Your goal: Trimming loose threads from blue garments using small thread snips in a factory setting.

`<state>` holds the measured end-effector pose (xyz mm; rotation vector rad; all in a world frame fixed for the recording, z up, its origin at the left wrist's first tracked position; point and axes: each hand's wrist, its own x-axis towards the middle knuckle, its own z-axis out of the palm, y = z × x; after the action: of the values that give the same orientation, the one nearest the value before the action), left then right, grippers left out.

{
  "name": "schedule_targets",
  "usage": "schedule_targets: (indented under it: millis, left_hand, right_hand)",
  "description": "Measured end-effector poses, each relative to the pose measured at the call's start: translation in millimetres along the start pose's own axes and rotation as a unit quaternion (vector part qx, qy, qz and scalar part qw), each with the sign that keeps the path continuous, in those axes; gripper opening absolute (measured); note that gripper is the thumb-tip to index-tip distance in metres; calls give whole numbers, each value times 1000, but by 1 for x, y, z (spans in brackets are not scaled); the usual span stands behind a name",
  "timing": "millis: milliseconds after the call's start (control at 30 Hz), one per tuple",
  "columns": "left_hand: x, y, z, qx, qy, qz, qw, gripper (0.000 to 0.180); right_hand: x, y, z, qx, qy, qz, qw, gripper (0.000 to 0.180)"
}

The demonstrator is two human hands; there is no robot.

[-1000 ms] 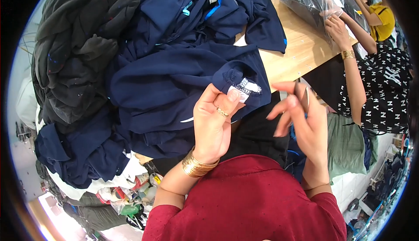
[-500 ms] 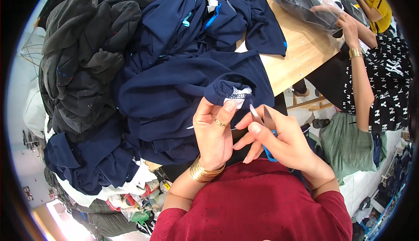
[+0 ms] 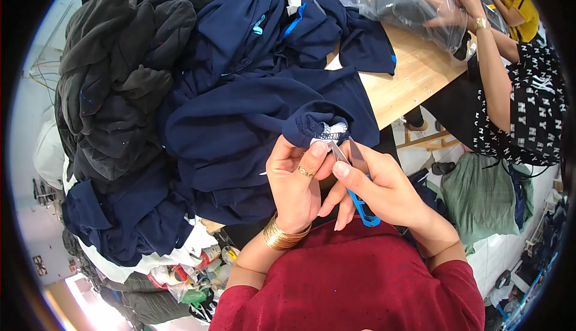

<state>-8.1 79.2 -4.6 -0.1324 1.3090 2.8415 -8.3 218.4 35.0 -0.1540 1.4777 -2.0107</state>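
Taking the wooden table [image 3: 414,79] as our landmark, we start at its far left end, where a heap of dark grey garments [image 3: 114,73] lies. Just right of that heap, navy garments [image 3: 240,61] cover the middle of the table and spill over its near edge. The navy garment [image 3: 258,133] we are working on lies at that near edge, its bunched corner with a white label [image 3: 329,133] lifted toward us. Our left hand [image 3: 297,181], wearing a ring and gold bangles, is closed in a pinch on that corner, thumb pressed at the label. Immediately right of it, touching it, our right hand [image 3: 375,187] is curled shut around blue-handled thread snips [image 3: 357,181], whose metal tips point up at the label. At the table's right end, a co-worker's hands [image 3: 456,7] rest on a clear plastic bag [image 3: 408,1] holding dark cloth.
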Motion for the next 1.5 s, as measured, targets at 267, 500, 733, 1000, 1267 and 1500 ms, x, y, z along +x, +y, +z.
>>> schedule_targets:
  millis: [267, 500, 733, 1000, 1267, 1500]
  left_hand:
    - [-2, -1, 2, -2, 5, 26, 1000, 14]
    - [-2, -1, -1, 19, 18, -9, 1000, 15]
    - [-2, -2, 0, 9, 9, 14, 1000, 15]
    - [-2, -3, 1, 6, 4, 10, 1000, 15]
    - [-2, 0, 7, -1, 2, 14, 1000, 14]
    - [-1, 2, 9, 18, 15, 2, 1000, 14]
  right_hand:
    - [-1, 0, 1, 7, -6, 13, 1000, 25]
    - [-1, 1, 1, 11, -4, 10, 1000, 25]
    - [-1, 0, 2, 43, -9, 14, 999, 24]
    - [2, 13, 6, 48, 21, -24, 998, 21]
    - [5, 21, 9, 65, 45, -71, 994, 19]
    - [6, 23, 9, 65, 50, -92, 992, 22]
